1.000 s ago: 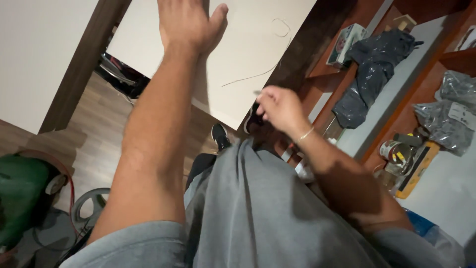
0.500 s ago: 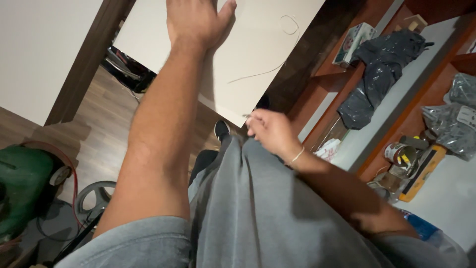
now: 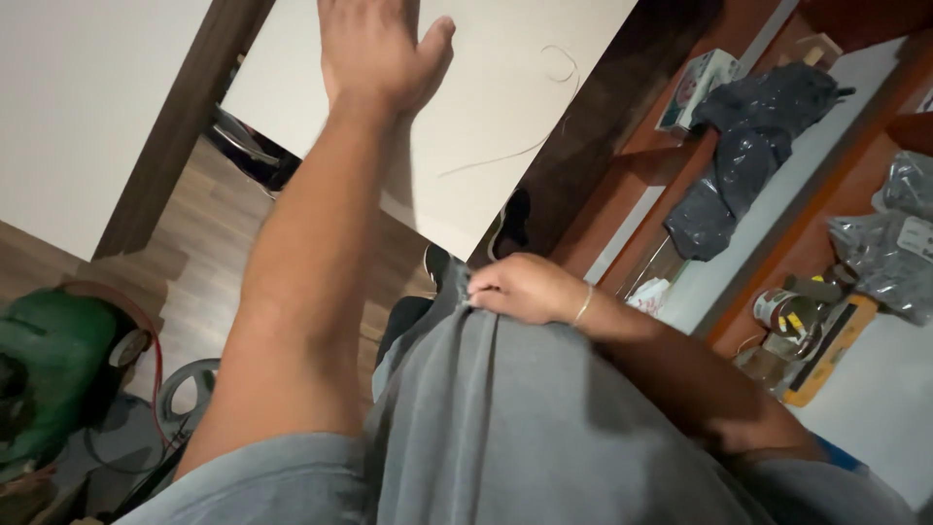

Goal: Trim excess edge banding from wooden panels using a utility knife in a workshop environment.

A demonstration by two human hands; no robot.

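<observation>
Left hand (image 3: 381, 49): raised, palm flat against the pale panel (image 3: 505, 107), thumb spread out to the side; the other fingers run off the top of the view, so I cannot tell how they lie.
Left arm: bare, stretched straight up from the grey sleeve to the panel.
Right hand (image 3: 525, 289): low at the waist, fingers curled together and pinched on the hem of the grey shirt (image 3: 505, 428); a thin bracelet (image 3: 583, 305) sits on the wrist.
Shirt: hangs down the middle of the view, its hem bunched just under the right hand's fingertips.
Panel: leans across the top of the view, its lower corner above the right hand; a thin wire (image 3: 505, 156) curls over its face, well apart from the left hand.
Dark frame (image 3: 180, 126): a brown strip running along the panel's left edge.
Shelves (image 3: 777, 243): reddish-brown with pale tops, to the right of the right hand.
On the shelves: 1 black plastic bag (image 3: 753, 146) on the upper part, 1 small box (image 3: 695, 87) beside it, 1 roll of tape (image 3: 777, 309) and 1 grey packet (image 3: 889, 243) lower down.
Floor (image 3: 209, 243): wood boards; 1 green machine (image 3: 49, 369) sits at the lower left, 1 grey ring (image 3: 190, 384) just beside it.
</observation>
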